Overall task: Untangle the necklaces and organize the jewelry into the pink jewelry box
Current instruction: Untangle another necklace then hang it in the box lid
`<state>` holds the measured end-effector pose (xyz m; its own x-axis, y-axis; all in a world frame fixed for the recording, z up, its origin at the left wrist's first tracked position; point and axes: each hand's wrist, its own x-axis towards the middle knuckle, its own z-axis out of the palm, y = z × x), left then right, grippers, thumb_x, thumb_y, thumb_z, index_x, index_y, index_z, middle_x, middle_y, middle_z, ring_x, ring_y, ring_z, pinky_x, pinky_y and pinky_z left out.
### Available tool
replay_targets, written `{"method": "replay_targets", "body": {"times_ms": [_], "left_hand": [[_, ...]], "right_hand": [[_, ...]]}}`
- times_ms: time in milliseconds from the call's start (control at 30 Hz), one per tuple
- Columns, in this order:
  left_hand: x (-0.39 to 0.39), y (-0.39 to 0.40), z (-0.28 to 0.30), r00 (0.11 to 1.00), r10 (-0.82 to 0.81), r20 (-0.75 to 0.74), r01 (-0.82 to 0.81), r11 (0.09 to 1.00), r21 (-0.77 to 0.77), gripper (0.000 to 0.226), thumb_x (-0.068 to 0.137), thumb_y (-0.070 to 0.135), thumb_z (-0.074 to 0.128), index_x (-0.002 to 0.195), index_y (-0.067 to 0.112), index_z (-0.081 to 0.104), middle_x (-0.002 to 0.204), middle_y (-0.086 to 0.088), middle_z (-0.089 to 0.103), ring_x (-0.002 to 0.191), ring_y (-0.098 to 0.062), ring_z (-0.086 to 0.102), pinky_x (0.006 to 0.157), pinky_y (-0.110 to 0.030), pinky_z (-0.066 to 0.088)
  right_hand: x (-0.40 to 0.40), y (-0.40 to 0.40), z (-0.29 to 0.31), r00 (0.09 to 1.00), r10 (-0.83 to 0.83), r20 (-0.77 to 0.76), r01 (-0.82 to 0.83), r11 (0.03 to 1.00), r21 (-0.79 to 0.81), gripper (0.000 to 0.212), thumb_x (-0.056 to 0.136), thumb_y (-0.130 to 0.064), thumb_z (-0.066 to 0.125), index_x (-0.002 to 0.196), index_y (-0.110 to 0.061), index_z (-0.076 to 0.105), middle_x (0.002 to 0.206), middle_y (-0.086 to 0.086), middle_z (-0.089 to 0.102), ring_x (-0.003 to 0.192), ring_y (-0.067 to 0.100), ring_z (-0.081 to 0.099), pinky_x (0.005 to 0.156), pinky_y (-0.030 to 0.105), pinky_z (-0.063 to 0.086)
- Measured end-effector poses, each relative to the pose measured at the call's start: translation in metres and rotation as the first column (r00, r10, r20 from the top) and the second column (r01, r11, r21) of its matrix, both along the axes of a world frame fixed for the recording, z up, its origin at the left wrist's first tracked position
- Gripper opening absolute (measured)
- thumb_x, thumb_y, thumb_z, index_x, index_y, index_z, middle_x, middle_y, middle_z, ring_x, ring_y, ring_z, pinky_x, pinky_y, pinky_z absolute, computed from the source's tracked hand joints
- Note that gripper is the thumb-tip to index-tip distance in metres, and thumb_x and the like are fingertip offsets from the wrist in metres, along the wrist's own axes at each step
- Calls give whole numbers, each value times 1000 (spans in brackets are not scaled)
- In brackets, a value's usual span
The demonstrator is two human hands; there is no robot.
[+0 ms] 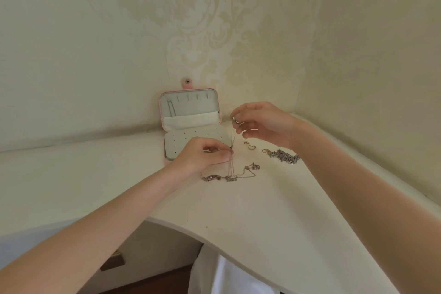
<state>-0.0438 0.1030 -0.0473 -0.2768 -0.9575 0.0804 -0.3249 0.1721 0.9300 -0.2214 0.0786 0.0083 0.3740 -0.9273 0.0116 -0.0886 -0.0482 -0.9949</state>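
A: The right hand (265, 124) pinches a thin chain (232, 136) up high; the left hand (202, 155) pinches the same chain lower, just above the tangle of necklaces (229, 175) on the shelf (262, 210).

B: And the pink jewelry box (191, 124)?

A: Open against the wall, behind the left hand. The 2 pinches should ease apart gently, judging by the knot; tugging would likely tighten it.
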Motion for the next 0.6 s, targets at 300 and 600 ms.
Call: {"method": "replay_targets", "body": {"times_ms": [300,600], "left_hand": [[-8,-1,2,958,164,-234,-159,987,38,12,84,8,64,73,11,68,71,1,68,66,-4,62,65,-15,50],[-20,2,9,893,99,-439,6,973,232,12,85,-2,59,95,3,63,65,-6,56,59,-16,53,95,-48,46]], "right_hand": [[-4,2,-9,995,-22,101,18,999,46,12,91,-4,54,83,-9,61,62,1,53,59,15,55,57,22,44],[0,2,-10,996,-31,89,27,998,52,12,91,0,53,87,-9,61,67,3,62,50,12,51,51,19,41]]}}
